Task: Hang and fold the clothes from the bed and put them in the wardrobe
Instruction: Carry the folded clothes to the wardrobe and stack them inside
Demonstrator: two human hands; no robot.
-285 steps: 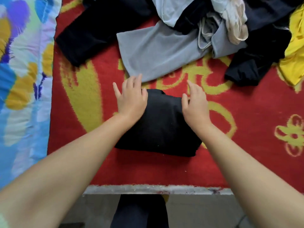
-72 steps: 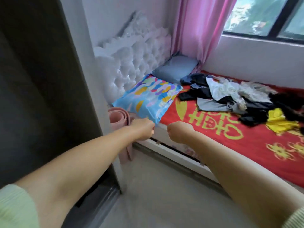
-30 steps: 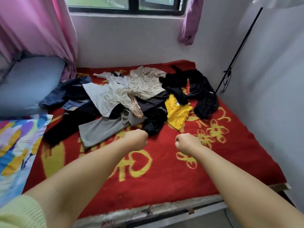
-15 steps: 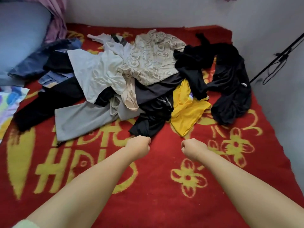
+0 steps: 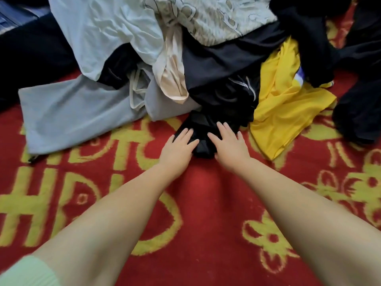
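Nearest me, my two bare forearms reach out over the red bed blanket with yellow flower patterns (image 5: 198, 203). My left hand (image 5: 177, 150) and right hand (image 5: 229, 147) both lie flat, fingers straight and spread, resting on the near end of a crumpled black garment (image 5: 222, 104); neither grips it. Beside it lie grey trousers (image 5: 78, 114) to the left and a yellow shirt (image 5: 286, 100) to the right. Beyond, a white shirt (image 5: 107, 29) tops the heap.
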